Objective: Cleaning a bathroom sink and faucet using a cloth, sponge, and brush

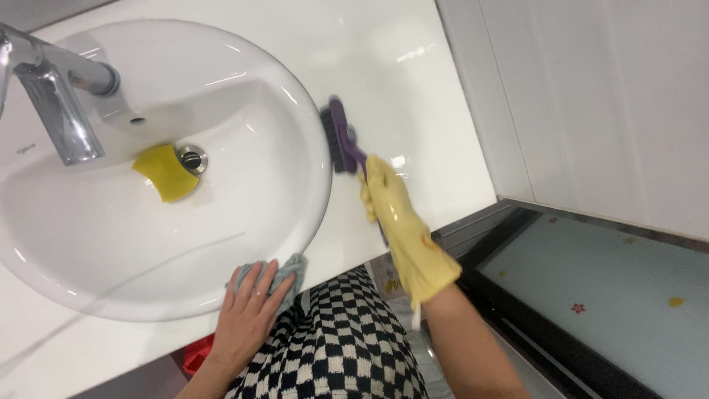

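My right hand (402, 229), in a yellow rubber glove, is closed around the handle of a purple scrubbing brush (342, 137). The brush's dark bristles press against the outer right rim of the white oval sink (295, 111). My bare left hand (251, 310) lies flat on a pale blue cloth (294, 272) at the sink's near rim, with its fingers spread over the cloth. A yellow sponge (167, 171) rests in the basin beside the metal drain (192, 158).
A chrome tap (55, 96) stands over the basin at the upper left. The sink is set in a glossy white counter (413, 89). A white tiled wall rises at the right, and a glass surface with small flower marks (591, 295) lies below it.
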